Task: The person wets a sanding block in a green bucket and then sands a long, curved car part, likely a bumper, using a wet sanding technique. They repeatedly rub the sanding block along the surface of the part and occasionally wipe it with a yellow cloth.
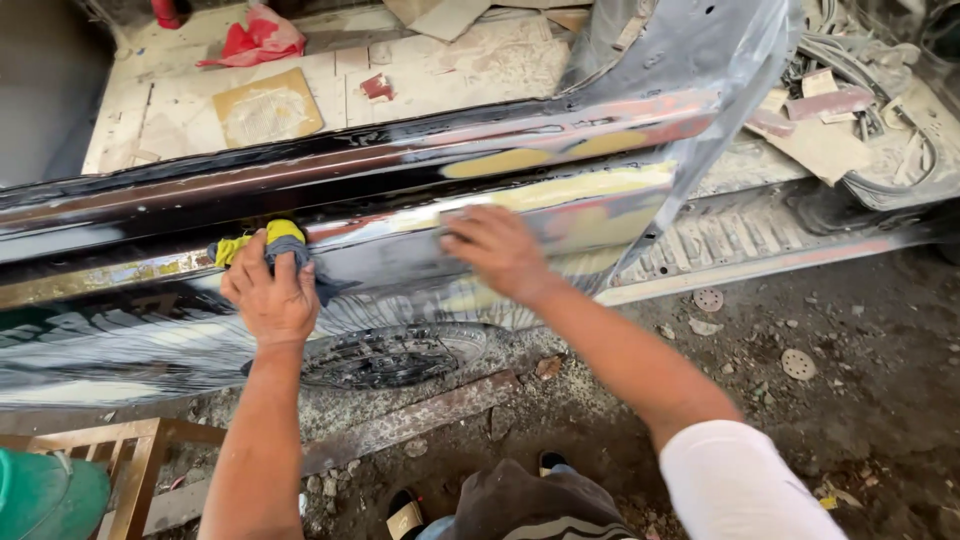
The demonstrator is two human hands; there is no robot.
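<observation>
A glossy wet black car door panel (380, 180) with yellowish filler patches and reddish streaks stretches across the view. My left hand (268, 296) presses a bunched yellow and blue-grey cloth (268, 240) against its lower left part. My right hand (497, 250) lies flat on the panel near a pale filler patch, fingers closed over a small flat sanding piece that is mostly hidden under the palm.
A wooden stool (130, 455) and a green container (45, 495) stand at the lower left. Used sanding discs (797, 364) lie on the dirty ground at the right. The stripped car floor (330, 80) behind holds a red rag (258, 38) and cardboard. My feet in sandals (410, 512) show below.
</observation>
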